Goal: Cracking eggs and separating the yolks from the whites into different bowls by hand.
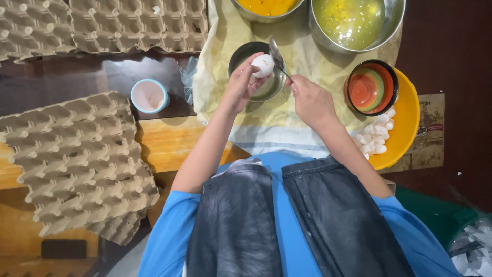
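Note:
My left hand [241, 82] holds a white egg [263, 65] over a small steel bowl [246, 54] on a pale yellow cloth [277, 120]. My right hand [310, 100] grips a metal spoon [277, 55], its bowl raised just right of the egg and touching or nearly touching the shell. Both hands meet above the small bowl near the middle of the view.
A large steel bowl of egg whites [353, 23] and a bowl of yolks [267, 7] stand at the back. A striped bowl [370, 87] sits in an orange bowl [405, 123] with eggshells [376, 136]. Cardboard egg trays [77, 159] lie left, beside a small cup [148, 96].

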